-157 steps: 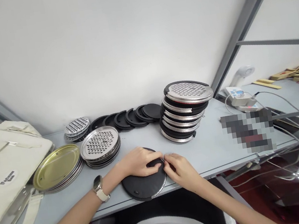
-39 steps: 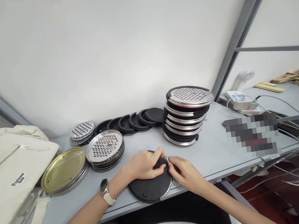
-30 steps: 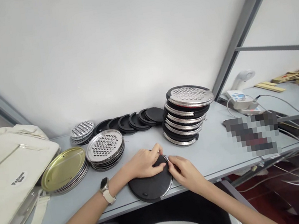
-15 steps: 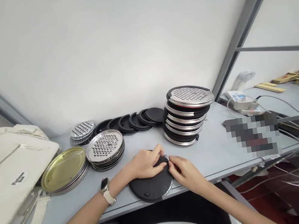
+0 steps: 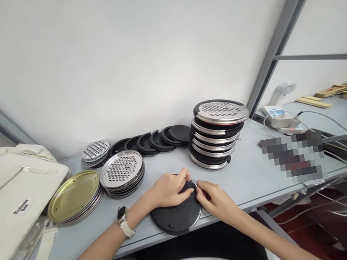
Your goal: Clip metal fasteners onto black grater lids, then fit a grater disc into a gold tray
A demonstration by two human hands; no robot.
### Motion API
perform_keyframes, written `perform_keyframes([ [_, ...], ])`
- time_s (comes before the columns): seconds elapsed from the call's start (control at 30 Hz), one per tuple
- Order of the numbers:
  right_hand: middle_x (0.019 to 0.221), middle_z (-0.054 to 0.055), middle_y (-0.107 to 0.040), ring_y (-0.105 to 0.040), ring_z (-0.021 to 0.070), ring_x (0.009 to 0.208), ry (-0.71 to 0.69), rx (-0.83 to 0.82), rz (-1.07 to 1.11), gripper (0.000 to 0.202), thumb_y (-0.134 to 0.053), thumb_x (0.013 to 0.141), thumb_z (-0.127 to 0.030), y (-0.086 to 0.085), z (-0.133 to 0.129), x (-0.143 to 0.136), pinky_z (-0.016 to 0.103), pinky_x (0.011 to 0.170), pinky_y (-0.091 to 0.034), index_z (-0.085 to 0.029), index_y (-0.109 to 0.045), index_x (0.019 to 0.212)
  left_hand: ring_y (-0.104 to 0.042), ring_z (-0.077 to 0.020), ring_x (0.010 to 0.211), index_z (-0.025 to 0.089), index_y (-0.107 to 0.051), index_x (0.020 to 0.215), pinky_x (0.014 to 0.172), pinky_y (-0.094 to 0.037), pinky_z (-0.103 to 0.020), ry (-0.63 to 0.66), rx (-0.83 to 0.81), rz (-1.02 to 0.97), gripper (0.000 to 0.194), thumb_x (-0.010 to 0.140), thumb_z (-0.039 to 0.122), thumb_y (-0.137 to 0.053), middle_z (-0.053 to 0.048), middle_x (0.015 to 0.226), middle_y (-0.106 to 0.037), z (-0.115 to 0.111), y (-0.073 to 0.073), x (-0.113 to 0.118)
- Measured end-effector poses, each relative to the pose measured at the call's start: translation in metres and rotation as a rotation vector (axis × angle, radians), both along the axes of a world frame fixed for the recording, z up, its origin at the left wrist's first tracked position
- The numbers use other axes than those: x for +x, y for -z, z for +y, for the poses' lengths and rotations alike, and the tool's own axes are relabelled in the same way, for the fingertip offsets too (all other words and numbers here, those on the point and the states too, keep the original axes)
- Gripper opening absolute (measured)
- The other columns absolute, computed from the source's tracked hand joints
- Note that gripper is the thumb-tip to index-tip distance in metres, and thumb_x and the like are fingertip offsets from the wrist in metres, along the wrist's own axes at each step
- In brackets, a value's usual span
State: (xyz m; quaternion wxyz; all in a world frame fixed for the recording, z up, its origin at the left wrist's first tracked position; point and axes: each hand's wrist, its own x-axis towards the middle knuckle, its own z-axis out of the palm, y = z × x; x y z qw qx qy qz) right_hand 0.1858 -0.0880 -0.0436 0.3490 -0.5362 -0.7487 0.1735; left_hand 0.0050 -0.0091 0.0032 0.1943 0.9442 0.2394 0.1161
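A round black disc [image 5: 178,218] with a silvery rim on its right side lies at the table's front edge. My left hand [image 5: 169,189] rests across its top, thumb and fingers bent over the disc near its upper right edge, gripping it there. At that same edge, the fingertips of my right hand [image 5: 215,198] pinch a small metal clip [image 5: 194,183]. Part of the clip is covered by my fingers. Behind my left hand stands a stack of round grater plates [image 5: 123,169].
Gold and silver discs [image 5: 75,196] are piled beside a cream bag [image 5: 10,204]. Black rings [image 5: 145,144] line the wall. A tall stack of assembled graters [image 5: 218,134] stands right of them. Cables and a white box [image 5: 278,115] occupy the right side.
Both hands keep nearly the same place. The black disc has shifted very slightly under them.
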Motion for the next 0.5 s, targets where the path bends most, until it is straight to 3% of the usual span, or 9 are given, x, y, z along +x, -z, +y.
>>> perform_keyframes([
  [0.5,0.058,-0.005,-0.039,-0.038,0.0105,0.052,0.002,0.0,0.01,0.026,-0.04,0.089,-0.019,0.0007,-0.0028,0.0007,0.022,0.05,-0.029,-0.021,-0.034,0.064,-0.049,-0.012,0.048,0.021,-0.041,0.098,0.052,-0.034,-0.023,-0.045,0.046,-0.028,0.013,0.089,0.029,-0.047,0.008,0.057,-0.049,0.006,0.003,-0.0012],
])
